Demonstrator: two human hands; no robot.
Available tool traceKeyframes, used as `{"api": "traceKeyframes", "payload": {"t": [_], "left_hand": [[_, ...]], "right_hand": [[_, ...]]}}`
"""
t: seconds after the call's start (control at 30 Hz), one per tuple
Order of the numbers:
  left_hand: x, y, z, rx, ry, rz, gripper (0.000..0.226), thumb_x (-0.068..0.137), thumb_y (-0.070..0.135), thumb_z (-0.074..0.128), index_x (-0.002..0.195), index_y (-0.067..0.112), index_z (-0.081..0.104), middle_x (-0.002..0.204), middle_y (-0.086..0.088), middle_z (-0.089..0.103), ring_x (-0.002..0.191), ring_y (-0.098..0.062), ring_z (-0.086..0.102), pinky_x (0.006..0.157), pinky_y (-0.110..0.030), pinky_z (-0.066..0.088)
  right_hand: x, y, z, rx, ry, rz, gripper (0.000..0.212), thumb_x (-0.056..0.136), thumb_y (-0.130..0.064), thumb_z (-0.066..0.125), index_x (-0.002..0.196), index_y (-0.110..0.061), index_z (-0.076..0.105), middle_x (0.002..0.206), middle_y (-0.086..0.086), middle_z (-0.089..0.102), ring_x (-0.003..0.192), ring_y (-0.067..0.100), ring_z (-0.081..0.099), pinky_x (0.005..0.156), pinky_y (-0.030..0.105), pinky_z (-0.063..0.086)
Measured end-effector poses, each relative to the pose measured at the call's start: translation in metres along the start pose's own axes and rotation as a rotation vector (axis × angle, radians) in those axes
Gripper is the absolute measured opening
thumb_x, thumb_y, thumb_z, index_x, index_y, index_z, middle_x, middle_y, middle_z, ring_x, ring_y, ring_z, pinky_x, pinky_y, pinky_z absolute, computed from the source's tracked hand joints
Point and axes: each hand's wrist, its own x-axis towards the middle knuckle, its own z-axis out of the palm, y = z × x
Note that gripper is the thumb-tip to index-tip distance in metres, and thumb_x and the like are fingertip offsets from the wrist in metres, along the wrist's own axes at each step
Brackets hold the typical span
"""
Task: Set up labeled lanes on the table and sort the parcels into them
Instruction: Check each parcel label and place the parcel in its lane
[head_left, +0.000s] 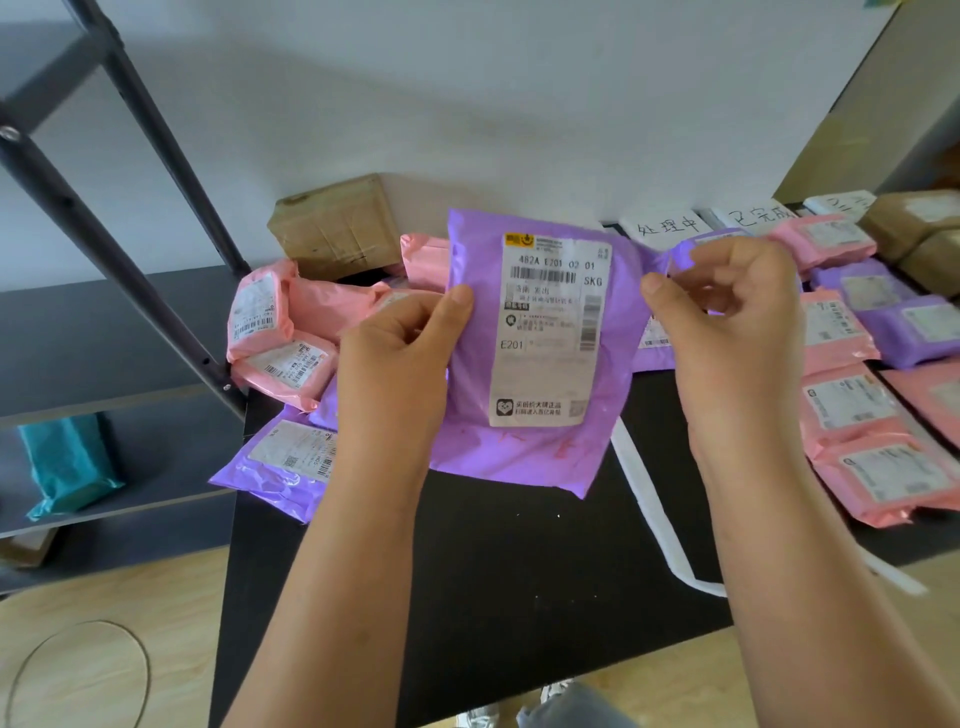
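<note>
The purple parcel (540, 364) is held upright above the black table (493, 571), label toward the camera. The left hand (395, 374) pinches its left edge and the right hand (727, 322) pinches its upper right flap. Read the label, then match it to a lane card (667, 227) before lowering the parcel. The fine print is blurred, and the rightmost card is cut off.

view: head | faces: forward, down | range: close above table (493, 597)
</note>
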Motion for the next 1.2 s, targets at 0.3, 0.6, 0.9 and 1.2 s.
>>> {"api": "traceKeyframes", "payload": {"t": [0.3, 0.6, 0.9, 1.2], "left_hand": [[-0.007, -0.011, 0.015, 0.190, -0.156, 0.087, 0.036, 0.096, 0.030, 0.062, 0.076, -0.001, 0.063, 0.060, -0.002, 0.042, 0.053, -0.006, 0.030, 0.049, -0.020, 0.027], [-0.022, -0.012, 0.046, 0.243, -0.278, 0.100, 0.037, 0.096, 0.030, 0.062, 0.060, 0.025, 0.053, 0.048, 0.019, 0.045, 0.050, -0.001, 0.039, 0.049, -0.014, 0.030], [-0.043, -0.022, 0.113, 0.252, -0.251, 0.171, 0.013, 0.094, 0.032, 0.062, 0.103, 0.027, 0.070, 0.104, 0.006, 0.067, 0.092, -0.004, 0.061, 0.078, -0.021, 0.047], [-0.120, -0.026, 0.223, 0.309, -0.233, -0.021, 0.029, 0.096, 0.029, 0.060, 0.125, 0.024, 0.061, 0.121, 0.009, 0.062, 0.107, -0.009, 0.057, 0.091, -0.030, 0.047]], "right_hand": [[-0.016, 0.010, -0.009, -0.465, -0.090, -0.286, 0.027, 0.090, -0.021, 0.070, 0.116, -0.021, 0.069, 0.114, -0.003, 0.066, 0.108, 0.023, 0.058, 0.096, 0.042, 0.042], [-0.029, 0.026, -0.045, -0.546, -0.021, -0.271, 0.010, 0.085, -0.021, 0.076, 0.094, -0.022, 0.072, 0.087, -0.020, 0.059, 0.088, 0.017, 0.057, 0.085, 0.036, 0.035], [-0.025, 0.050, -0.123, -0.387, 0.072, -0.022, 0.006, 0.089, -0.020, 0.071, 0.087, -0.025, 0.071, 0.079, -0.019, 0.066, 0.076, 0.001, 0.061, 0.078, 0.027, 0.050], [-0.017, 0.089, -0.266, -0.142, 0.304, 0.182, 0.020, 0.086, -0.014, 0.073, 0.076, -0.031, 0.069, 0.074, -0.016, 0.070, 0.073, 0.004, 0.065, 0.071, 0.022, 0.052]]}}
